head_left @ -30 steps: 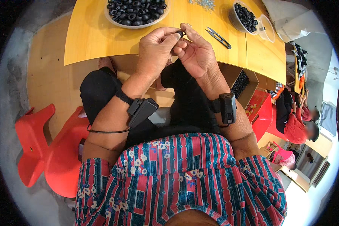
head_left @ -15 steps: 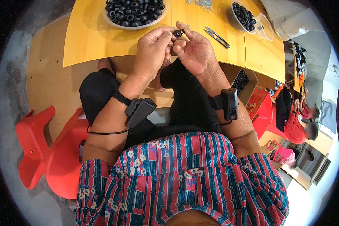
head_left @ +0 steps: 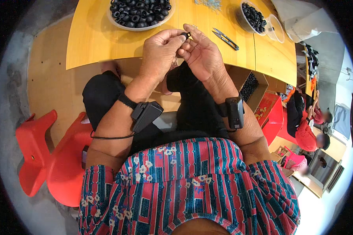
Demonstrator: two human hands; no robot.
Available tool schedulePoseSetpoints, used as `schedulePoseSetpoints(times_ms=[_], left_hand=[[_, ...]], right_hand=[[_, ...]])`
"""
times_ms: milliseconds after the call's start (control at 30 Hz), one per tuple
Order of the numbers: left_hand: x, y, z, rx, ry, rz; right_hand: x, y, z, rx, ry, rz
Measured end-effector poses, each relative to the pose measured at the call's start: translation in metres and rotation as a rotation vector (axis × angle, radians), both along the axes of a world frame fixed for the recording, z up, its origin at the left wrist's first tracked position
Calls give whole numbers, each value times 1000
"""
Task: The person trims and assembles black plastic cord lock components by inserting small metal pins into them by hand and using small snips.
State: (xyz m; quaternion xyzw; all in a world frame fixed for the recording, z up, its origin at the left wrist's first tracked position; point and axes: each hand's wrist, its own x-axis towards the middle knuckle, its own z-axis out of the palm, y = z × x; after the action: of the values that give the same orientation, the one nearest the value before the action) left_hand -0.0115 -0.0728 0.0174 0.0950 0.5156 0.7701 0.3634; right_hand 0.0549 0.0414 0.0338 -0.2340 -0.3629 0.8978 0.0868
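Observation:
Over the table's near edge, both my hands meet around a small round black part (head_left: 185, 35) with a little loop at its side. My left hand (head_left: 157, 55) pinches it between thumb and fingers, covering much of it. From the other side my right hand (head_left: 204, 56) grips its looped end with the fingertips, the palm turned up. Exactly how the fingertips meet on it is partly hidden. Beyond my left hand stands a clear round bowl (head_left: 141, 29) heaped with black ring-like parts (head_left: 140, 13). A pair of thread snips (head_left: 226, 38) lies right of my right hand.
A second clear tub (head_left: 243, 24) of small black parts stands at the right, beside a clear lid (head_left: 276, 29). Tiny pale pieces (head_left: 210, 4) lie at the far edge. Below the table is a box (head_left: 259, 94) of dark parts. Red chairs (head_left: 68, 168) stand left; people sit far right.
The black part has turned between my fingers, and its round face is now mostly covered by my left fingertips. My right wrist has rolled slightly and shifted a little to the left.

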Motion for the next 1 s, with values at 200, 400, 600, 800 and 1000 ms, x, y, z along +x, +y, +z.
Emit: schedulePoseSetpoints(times_ms=[200,400,600,800,1000], left_hand=[[0,0,1,45,-32,71],[0,-3,5,-15,-30,44],[0,-3,8,-13,-20,42],[1,0,0,22,59,77],[2,-7,-2,39,-10,-19]], right_hand=[[-4,-3,4,53,-28,-5],[-2,0,-1,-20,8,29],[-5,-6,-1,-56,20,-49],[-5,-9,2,42,39,-96],[3,-7,2,677,67,-43]])
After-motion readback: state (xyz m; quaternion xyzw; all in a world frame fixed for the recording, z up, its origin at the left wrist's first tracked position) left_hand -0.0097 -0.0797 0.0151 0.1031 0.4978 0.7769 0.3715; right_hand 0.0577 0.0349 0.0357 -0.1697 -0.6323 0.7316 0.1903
